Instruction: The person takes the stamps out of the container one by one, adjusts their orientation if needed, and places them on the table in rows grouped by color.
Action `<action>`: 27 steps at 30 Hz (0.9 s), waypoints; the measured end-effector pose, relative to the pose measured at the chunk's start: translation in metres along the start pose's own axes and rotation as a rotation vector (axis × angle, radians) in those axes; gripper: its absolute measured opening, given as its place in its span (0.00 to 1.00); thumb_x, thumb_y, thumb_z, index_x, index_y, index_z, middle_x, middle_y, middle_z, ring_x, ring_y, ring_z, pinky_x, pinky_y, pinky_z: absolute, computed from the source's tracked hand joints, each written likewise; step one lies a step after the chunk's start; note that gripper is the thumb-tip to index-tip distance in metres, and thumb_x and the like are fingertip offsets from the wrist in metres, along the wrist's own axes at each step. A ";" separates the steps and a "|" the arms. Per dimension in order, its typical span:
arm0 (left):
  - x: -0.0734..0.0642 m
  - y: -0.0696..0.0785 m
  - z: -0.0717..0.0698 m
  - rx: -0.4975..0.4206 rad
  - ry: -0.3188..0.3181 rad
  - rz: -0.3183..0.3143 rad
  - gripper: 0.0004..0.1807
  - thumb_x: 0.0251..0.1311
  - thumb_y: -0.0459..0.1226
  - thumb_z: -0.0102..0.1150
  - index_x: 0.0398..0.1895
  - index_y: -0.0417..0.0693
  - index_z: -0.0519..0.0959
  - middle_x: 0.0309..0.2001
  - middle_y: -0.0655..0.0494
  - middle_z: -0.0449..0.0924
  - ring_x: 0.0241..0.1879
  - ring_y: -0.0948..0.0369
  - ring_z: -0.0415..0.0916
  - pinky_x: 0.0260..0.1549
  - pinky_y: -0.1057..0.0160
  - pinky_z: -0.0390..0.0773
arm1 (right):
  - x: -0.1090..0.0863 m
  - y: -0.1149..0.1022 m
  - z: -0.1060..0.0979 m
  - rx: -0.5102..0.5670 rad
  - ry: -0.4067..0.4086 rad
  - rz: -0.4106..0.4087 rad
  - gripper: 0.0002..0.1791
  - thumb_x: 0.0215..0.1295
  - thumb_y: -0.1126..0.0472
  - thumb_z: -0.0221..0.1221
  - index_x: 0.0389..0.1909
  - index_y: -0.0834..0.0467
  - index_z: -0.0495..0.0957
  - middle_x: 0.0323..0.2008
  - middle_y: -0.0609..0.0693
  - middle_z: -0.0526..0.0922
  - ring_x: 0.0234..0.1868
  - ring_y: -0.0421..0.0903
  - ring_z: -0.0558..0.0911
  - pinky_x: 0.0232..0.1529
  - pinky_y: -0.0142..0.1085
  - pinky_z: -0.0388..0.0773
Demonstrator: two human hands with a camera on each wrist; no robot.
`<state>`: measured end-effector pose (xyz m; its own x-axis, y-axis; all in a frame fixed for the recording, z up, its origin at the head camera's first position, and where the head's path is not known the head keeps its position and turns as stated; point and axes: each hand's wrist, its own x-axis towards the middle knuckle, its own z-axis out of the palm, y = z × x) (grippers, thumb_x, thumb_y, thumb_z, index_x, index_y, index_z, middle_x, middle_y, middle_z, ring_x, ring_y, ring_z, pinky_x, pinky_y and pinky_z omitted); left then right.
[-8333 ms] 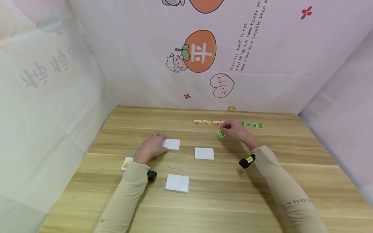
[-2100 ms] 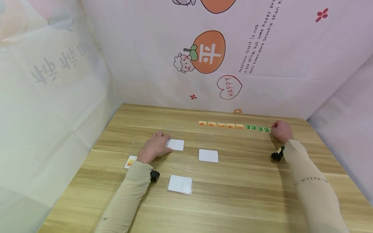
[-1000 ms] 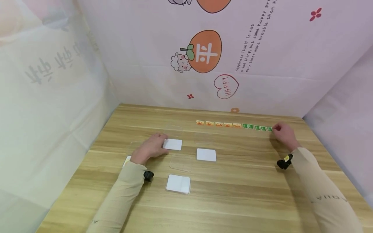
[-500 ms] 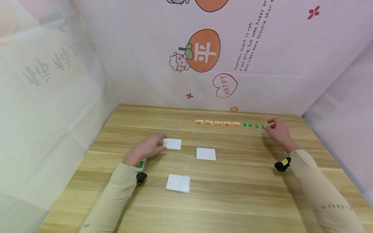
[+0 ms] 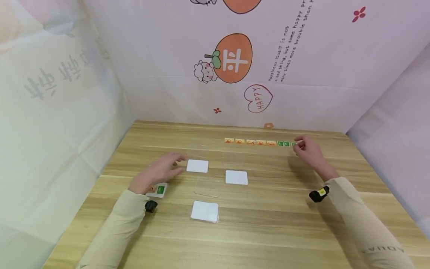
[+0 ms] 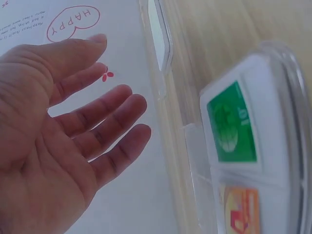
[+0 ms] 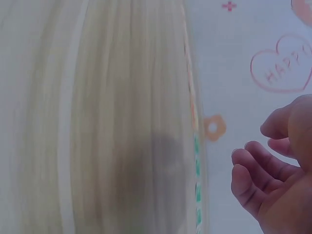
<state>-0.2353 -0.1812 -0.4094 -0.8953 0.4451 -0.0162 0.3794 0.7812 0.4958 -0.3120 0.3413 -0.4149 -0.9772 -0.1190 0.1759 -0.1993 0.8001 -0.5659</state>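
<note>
My left hand (image 5: 158, 172) is spread and my right hand (image 5: 311, 152) loosely curved, both empty; the green stamps (image 5: 286, 144) look light, easily creased, best pinched by their edges.

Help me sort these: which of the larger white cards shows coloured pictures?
The pictured card partly hidden by the left hand: it bears a green picture and an orange picture, while the other three large cards show plain white.

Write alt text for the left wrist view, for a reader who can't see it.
An open left hand, palm toward the camera, holds nothing. At picture right, a clear case with a white face carries a green picture and an orange one; behind the hand, a pale backdrop shows a red heart outline reading HAPPY.
</note>
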 end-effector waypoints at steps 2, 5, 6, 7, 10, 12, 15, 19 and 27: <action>-0.002 -0.002 -0.002 0.004 0.005 0.008 0.23 0.68 0.41 0.57 0.64 0.43 0.71 0.62 0.45 0.74 0.56 0.47 0.76 0.53 0.48 0.77 | 0.001 -0.008 0.002 0.016 -0.013 -0.013 0.21 0.72 0.57 0.48 0.59 0.66 0.69 0.43 0.65 0.81 0.35 0.46 0.81 0.30 0.32 0.77; -0.006 -0.006 -0.004 0.011 0.007 0.025 0.23 0.68 0.40 0.57 0.63 0.42 0.72 0.61 0.45 0.75 0.55 0.48 0.77 0.53 0.48 0.77 | 0.001 -0.019 0.007 0.030 -0.027 -0.035 0.21 0.73 0.56 0.48 0.59 0.65 0.69 0.43 0.65 0.81 0.34 0.46 0.81 0.31 0.32 0.77; -0.007 -0.007 -0.004 0.007 0.006 0.028 0.23 0.68 0.40 0.58 0.63 0.42 0.72 0.61 0.45 0.75 0.55 0.48 0.77 0.53 0.48 0.77 | 0.002 -0.023 0.009 0.033 -0.032 -0.043 0.21 0.73 0.56 0.48 0.59 0.65 0.69 0.43 0.65 0.81 0.34 0.48 0.82 0.31 0.32 0.77; -0.008 -0.008 -0.005 0.002 0.006 0.030 0.23 0.68 0.40 0.58 0.62 0.42 0.72 0.61 0.45 0.75 0.55 0.47 0.77 0.53 0.48 0.77 | 0.002 -0.026 0.011 0.039 -0.036 -0.053 0.21 0.73 0.56 0.48 0.59 0.65 0.69 0.43 0.64 0.81 0.35 0.49 0.82 0.31 0.32 0.77; -0.013 -0.013 -0.007 -0.005 0.005 0.033 0.22 0.68 0.40 0.57 0.62 0.41 0.72 0.61 0.44 0.75 0.55 0.47 0.76 0.54 0.47 0.77 | 0.002 -0.035 0.017 0.043 -0.050 -0.075 0.20 0.73 0.56 0.49 0.59 0.65 0.69 0.41 0.63 0.82 0.35 0.54 0.82 0.30 0.32 0.77; -0.016 -0.016 -0.009 -0.014 0.004 0.028 0.23 0.68 0.40 0.58 0.62 0.40 0.72 0.61 0.43 0.74 0.55 0.46 0.76 0.54 0.47 0.76 | 0.002 -0.040 0.022 0.047 -0.060 -0.096 0.20 0.73 0.56 0.50 0.58 0.65 0.70 0.40 0.62 0.82 0.34 0.54 0.81 0.29 0.33 0.76; -0.020 -0.020 -0.010 -0.007 0.006 0.020 0.23 0.68 0.41 0.58 0.62 0.39 0.71 0.61 0.42 0.75 0.55 0.45 0.76 0.54 0.46 0.76 | 0.001 -0.049 0.028 0.038 -0.060 -0.133 0.18 0.72 0.58 0.52 0.56 0.64 0.71 0.38 0.61 0.82 0.32 0.50 0.80 0.29 0.34 0.75; -0.024 -0.027 -0.010 0.012 0.009 0.014 0.23 0.67 0.41 0.58 0.61 0.39 0.72 0.60 0.42 0.76 0.55 0.46 0.77 0.54 0.46 0.76 | 0.000 -0.059 0.035 0.030 -0.072 -0.159 0.15 0.71 0.60 0.53 0.53 0.64 0.72 0.38 0.61 0.82 0.32 0.47 0.76 0.31 0.36 0.73; -0.034 -0.039 -0.013 -0.021 0.000 -0.013 0.24 0.68 0.43 0.58 0.62 0.41 0.72 0.60 0.43 0.76 0.56 0.47 0.76 0.54 0.46 0.76 | -0.005 -0.080 0.047 0.022 -0.101 -0.169 0.15 0.71 0.60 0.54 0.54 0.63 0.72 0.39 0.60 0.82 0.35 0.49 0.76 0.33 0.37 0.72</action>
<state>-0.2220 -0.2321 -0.4170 -0.9001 0.4350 -0.0233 0.3624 0.7775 0.5140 -0.2946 0.2507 -0.4083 -0.9318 -0.3099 0.1888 -0.3617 0.7505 -0.5530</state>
